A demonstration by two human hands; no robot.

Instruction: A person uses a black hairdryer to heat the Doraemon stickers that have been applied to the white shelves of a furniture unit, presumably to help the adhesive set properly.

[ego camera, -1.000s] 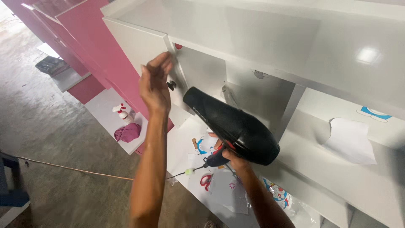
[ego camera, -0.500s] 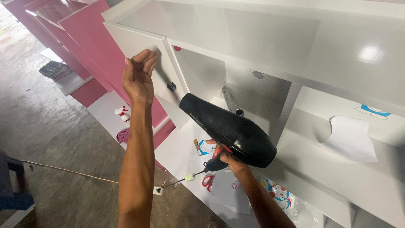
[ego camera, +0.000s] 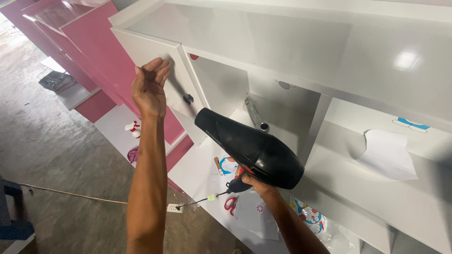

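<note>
**Hair dryer held at the white cabinet**

The black hair dryer (ego camera: pixel 252 148) is gripped by its handle in the right hand (ego camera: pixel 252 181), nozzle aimed at the cabinet door (ego camera: pixel 157 70). It is judged rigid, smooth and fairly light; the handle suits holding. The left hand (ego camera: pixel 149 87) is raised beside the door's edge, fingers loosely curled, holding nothing.

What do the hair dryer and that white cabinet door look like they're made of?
Hair dryer: probably hard plastic, black and semi-gloss, with soft highlights along its barrel.
Cabinet door: apparently laminated or painted board, smooth glossy white; neighbouring white panels mirror the light. The core is hidden.
</note>
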